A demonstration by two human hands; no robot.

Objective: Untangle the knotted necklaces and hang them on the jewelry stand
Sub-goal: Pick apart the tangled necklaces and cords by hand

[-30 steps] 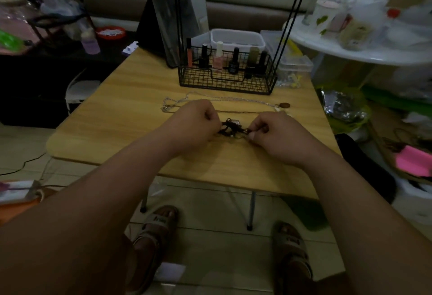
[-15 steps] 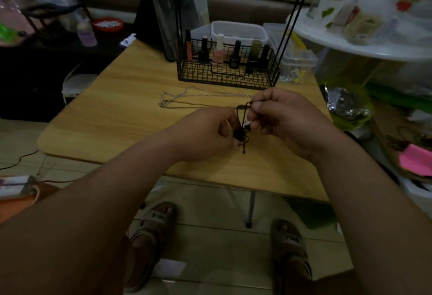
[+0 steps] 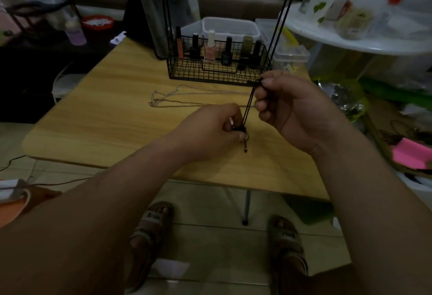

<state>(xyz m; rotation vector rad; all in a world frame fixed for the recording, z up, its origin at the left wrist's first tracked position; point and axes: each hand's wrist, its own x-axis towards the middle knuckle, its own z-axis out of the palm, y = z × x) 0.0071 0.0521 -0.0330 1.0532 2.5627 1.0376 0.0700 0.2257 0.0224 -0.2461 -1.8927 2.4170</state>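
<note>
Head view gives me the bench (image 3: 98,117) across the middle. The jewelry stand (image 3: 217,70) sits at its 12 o'clock edge, a black wire basket whose thin uprights run out of the top of the frame, so I cannot see any hooks.

The right hand (image 3: 287,107) has its grip closed on the upper end of the black cord necklace (image 3: 249,105), just in front of the basket's corner. The left hand (image 3: 210,131), at 7 o'clock from it, pinches the knot (image 3: 240,129) between thumb and fingertips. The cord runs taut between the two hands, raised off the bench. The silver chain necklace (image 3: 187,93) lies loose on the bench at 11 o'clock from the left hand, and neither hand touches it. A short tail end (image 3: 245,148) dangles at 6 o'clock below the knot.

My main worry is that tension. I judge that pulling the hands further apart would cinch the knot tighter, not loosen it. The right hand is close enough to the basket that the cord could snag on the wire. The free tail could loop back through the knot. In this dim light the dark strands are hard to tell apart, so I might pull the wrong one.
</note>
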